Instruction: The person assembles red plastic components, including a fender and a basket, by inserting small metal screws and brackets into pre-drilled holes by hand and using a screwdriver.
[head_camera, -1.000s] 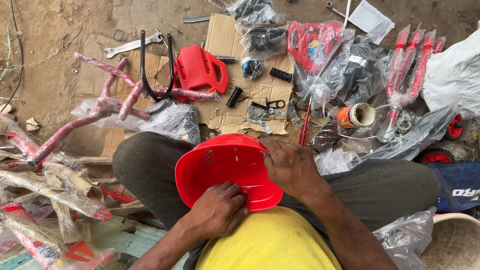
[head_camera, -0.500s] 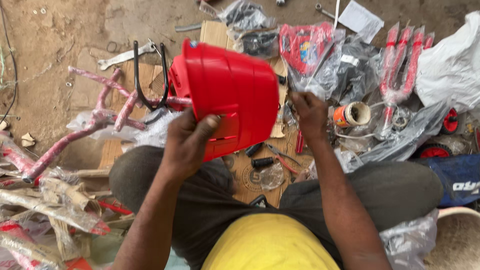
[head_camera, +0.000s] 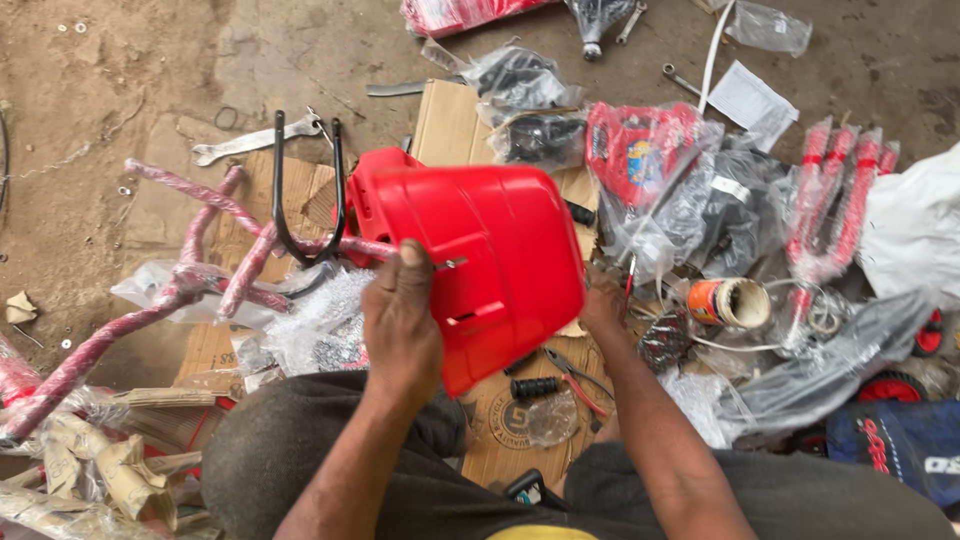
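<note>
Head view: a person sits on the dirt floor (head_camera: 120, 90), knees apart, and holds a red plastic shell (head_camera: 480, 260) up in front of the chest, above a sheet of cardboard (head_camera: 520, 420). The left hand (head_camera: 400, 325) clamps the shell's near edge, thumb on top beside a slot and fingers wrapped under, so its grip is closed on the shell. The right hand (head_camera: 603, 305) is at the shell's far right edge and mostly hidden behind it; I cannot tell whether its grip is closed or only steadying. The shell is tilted with its smooth outer face toward the camera, probably so the slots and edge can be looked over.

Just left of the shell lies a wrapped pink frame (head_camera: 200, 270) with a black fork (head_camera: 305, 200) standing across it, and a wrench (head_camera: 255, 140) rests on the floor beyond. Pliers (head_camera: 575, 375) and a black grip sleeve (head_camera: 535, 387) lie on the cardboard under the shell, within easy reach. To the right sit a tape roll (head_camera: 728, 300) and bagged red and black parts (head_camera: 700, 190), laid out around the knees.
</note>
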